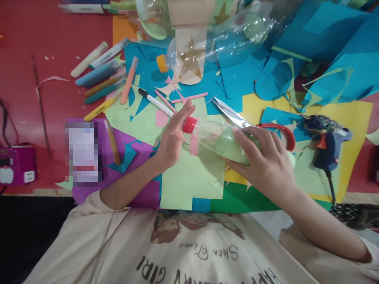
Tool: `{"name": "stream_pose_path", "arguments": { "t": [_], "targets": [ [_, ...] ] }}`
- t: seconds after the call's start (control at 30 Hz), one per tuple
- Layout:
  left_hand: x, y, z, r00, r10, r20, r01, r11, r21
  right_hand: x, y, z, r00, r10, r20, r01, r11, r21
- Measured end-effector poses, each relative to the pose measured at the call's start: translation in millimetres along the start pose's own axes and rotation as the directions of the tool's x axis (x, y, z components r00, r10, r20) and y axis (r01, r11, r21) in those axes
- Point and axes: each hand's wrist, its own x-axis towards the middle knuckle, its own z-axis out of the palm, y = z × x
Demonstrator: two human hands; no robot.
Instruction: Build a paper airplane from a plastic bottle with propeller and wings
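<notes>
My right hand [266, 157] is wrapped round a clear plastic bottle [211, 132] that lies on its side above the papers. Pale green shows in the bottle's body, and its red cap [189, 125] points left. Beside the cap is my left hand [174, 136], fingers stretched out and held edge-on; whether it touches the cap I cannot tell. Just beyond the bottle lie scissors [232, 112] with red handles, partly hidden by my right hand. A light green sheet [192, 181] is under the bottle.
Farther back lies another clear bottle [225, 43] with an orange cap. Several markers [97, 73] are at the left, near a blurred phone [84, 152]. A glue gun [328, 146] rests at the right. Blue paper [325, 31] and cut scraps cover the red table [17, 71].
</notes>
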Motion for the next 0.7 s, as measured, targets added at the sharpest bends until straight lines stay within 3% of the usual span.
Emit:
{"name": "stream_pose_path", "arguments": {
  "t": [0.13, 0.33, 0.47, 0.7],
  "targets": [
    [0.0, 0.4, -1.4, 0.991, 0.123, -0.05, -0.117, 0.987, 0.113, 1.9, -0.1, -0.7, 1.0, -0.029, 0.003, 0.029, 0.999, -0.043],
    [-0.3, 1.3, 1.9, 1.0, 0.01, -0.015, -0.011, 0.996, -0.091, 0.1, 1.6, 0.1, 1.0, -0.012, 0.004, 0.012, 0.999, -0.051],
    [-1.2, 3.3, 1.7, 0.998, 0.049, 0.045, -0.044, 0.993, -0.107, -1.1, 2.2, 1.3, 1.0, -0.008, 0.001, 0.008, 0.999, -0.031],
    [-3.0, 0.8, 1.7, 0.997, 0.07, 0.03, -0.07, 0.997, -0.018, 2.9, 0.1, 0.6, 1.0, -0.027, -0.011, 0.027, 0.999, -0.046]
  ]
}}
